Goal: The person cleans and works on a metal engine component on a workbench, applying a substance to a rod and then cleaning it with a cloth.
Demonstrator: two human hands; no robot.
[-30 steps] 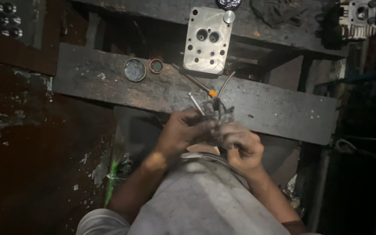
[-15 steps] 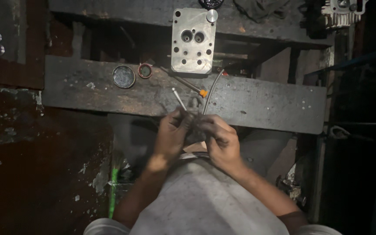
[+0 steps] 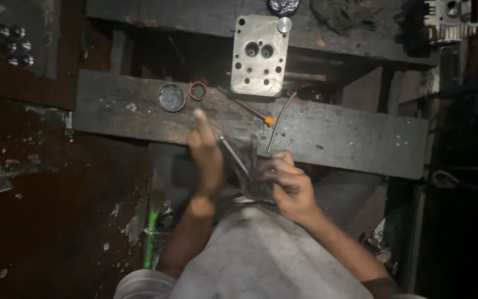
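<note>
Over a dark workbench (image 3: 333,138), a thin metal rod (image 3: 233,158) is gripped by the left hand (image 3: 207,160); the right hand (image 3: 290,185) seemingly clasps a stiff, heavy-looking metal part (image 3: 250,177).

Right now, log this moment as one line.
left hand: on thin metal rod | right hand: gripping dark crumpled piece | bench plank: round tin, ring, screwdriver | metal block behind

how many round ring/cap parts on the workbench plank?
2. A larger grey round cap lies on the plank left of the metal block; a smaller reddish ring sits just right of it. Others may be hidden in the dark.
</note>
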